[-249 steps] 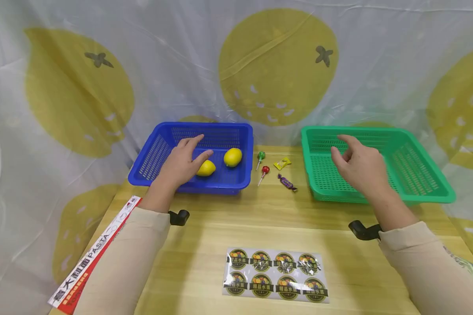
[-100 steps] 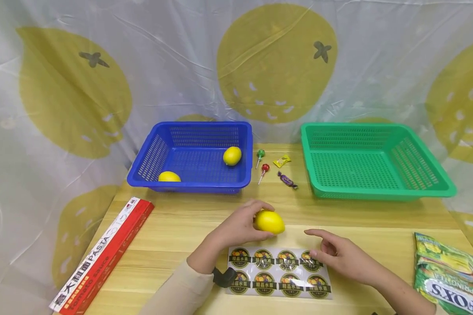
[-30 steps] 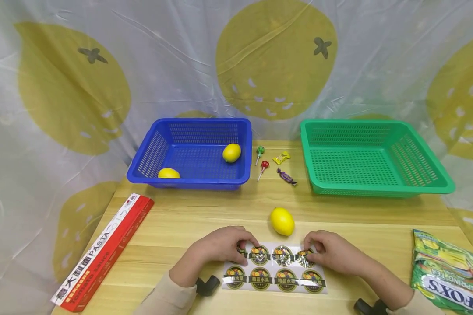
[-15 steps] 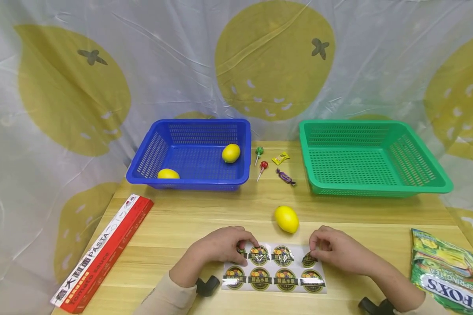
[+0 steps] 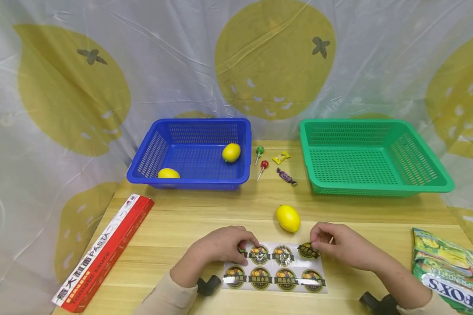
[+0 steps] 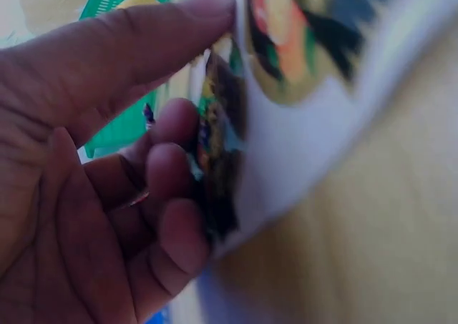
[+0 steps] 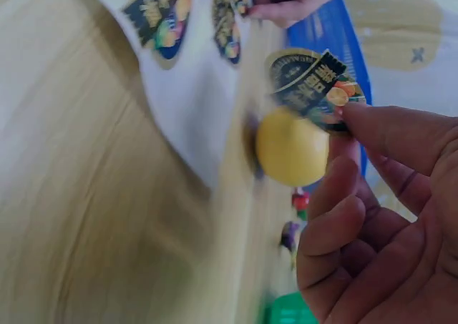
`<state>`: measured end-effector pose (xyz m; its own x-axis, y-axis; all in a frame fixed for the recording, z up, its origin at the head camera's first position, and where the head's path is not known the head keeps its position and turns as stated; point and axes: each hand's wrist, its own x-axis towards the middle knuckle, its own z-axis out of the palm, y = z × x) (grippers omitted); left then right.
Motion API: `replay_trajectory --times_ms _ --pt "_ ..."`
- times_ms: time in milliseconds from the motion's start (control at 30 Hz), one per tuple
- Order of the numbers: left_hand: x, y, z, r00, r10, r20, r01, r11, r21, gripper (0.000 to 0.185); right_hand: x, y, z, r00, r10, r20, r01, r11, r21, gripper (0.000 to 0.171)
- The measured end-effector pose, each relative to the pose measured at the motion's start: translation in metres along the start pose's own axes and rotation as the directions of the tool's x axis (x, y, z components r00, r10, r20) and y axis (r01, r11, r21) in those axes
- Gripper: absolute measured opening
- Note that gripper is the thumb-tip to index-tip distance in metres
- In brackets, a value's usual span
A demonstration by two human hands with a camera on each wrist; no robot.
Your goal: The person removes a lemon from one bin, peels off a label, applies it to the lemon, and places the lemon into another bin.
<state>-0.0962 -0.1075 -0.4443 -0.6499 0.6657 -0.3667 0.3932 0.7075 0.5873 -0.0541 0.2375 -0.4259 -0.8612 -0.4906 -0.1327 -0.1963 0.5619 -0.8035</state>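
My right hand point(image 5: 340, 245) pinches a round black-and-gold fruit sticker point(image 7: 315, 88) between thumb and index finger, over the upper right of the sticker sheet point(image 5: 273, 285). In the right wrist view the label hangs off the fingertips, its far side free in the air. With thumb and fingertips spread a little, my left hand point(image 5: 222, 245) rests on the sheet's upper left corner, partly covering one sticker. Several other stickers remain flat on the white backing. Just beyond the sheet, a yellow lemon point(image 5: 288, 218) lies on the wooden table.
A blue basket point(image 5: 189, 181) with two lemons stands back left, a green basket point(image 5: 378, 188) back right. Between them lie two lollipops and two wrapped candies point(image 5: 286, 176). A pasta box point(image 5: 102, 253) is at the left edge, a green FOX'S bag point(image 5: 445, 267) at the right.
The lemon was taken from the blue basket and set on the table, then rolled slightly right. My right hand has peeled up the sheet's upper right sticker; my left hand stays put.
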Motion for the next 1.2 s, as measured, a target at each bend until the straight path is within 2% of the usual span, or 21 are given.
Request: replay_trajectory --times_ms 100,200,267,333,400,467,633,833,1033,1133,1200 --pt "0.001 0.004 -0.001 1.000 0.018 -0.021 -0.018 0.999 0.035 0.039 0.002 -0.006 0.002 1.000 -0.005 -0.022 0.006 1.000 0.006 0.008" --pt "0.004 0.012 0.000 0.992 0.090 -0.088 -0.089 0.996 0.020 0.034 0.006 -0.012 0.005 0.999 -0.017 -0.035 0.018 1.000 0.022 0.007" --pt "0.007 0.018 0.002 0.974 0.164 -0.155 -0.173 0.984 -0.041 0.031 0.009 -0.016 0.008 0.999 -0.024 -0.041 0.026 0.999 0.038 0.006" --pt "0.011 0.026 0.006 0.950 0.221 -0.220 -0.252 0.960 -0.121 0.030 0.013 -0.020 0.011 0.999 -0.034 -0.041 0.036 0.998 0.060 0.005" --pt "0.015 0.033 0.011 0.928 0.249 -0.276 -0.308 0.931 -0.195 0.026 0.016 -0.025 0.013 0.998 -0.046 -0.042 0.048 0.996 0.069 0.004" --pt "0.018 0.039 0.014 0.915 0.250 -0.317 -0.334 0.909 -0.248 0.019 0.019 -0.030 0.015 0.998 -0.054 -0.044 0.058 0.996 0.073 0.003" --pt "0.021 0.047 0.017 0.897 0.218 -0.384 -0.343 0.892 -0.294 0.005 0.023 -0.036 0.018 0.995 -0.064 -0.082 0.070 0.995 0.075 0.007" --pt "0.020 0.050 0.017 0.899 0.102 -0.426 -0.293 0.863 -0.412 0.008 0.023 -0.033 0.025 0.979 -0.014 -0.205 0.029 0.997 0.072 0.012" --pt "0.025 0.051 0.021 0.896 -0.005 -0.444 -0.246 0.827 -0.506 0.011 0.023 -0.029 0.028 0.960 0.040 -0.276 -0.026 0.998 0.054 0.010" --pt "0.031 0.054 0.024 0.897 -0.068 -0.436 -0.213 0.800 -0.561 0.013 0.028 -0.030 0.026 0.947 0.084 -0.309 -0.066 0.996 0.068 0.011" --pt "0.036 0.056 0.024 0.898 -0.113 -0.426 -0.192 0.770 -0.608 0.016 0.033 -0.030 0.023 0.938 0.115 -0.327 -0.099 0.993 0.066 0.013"
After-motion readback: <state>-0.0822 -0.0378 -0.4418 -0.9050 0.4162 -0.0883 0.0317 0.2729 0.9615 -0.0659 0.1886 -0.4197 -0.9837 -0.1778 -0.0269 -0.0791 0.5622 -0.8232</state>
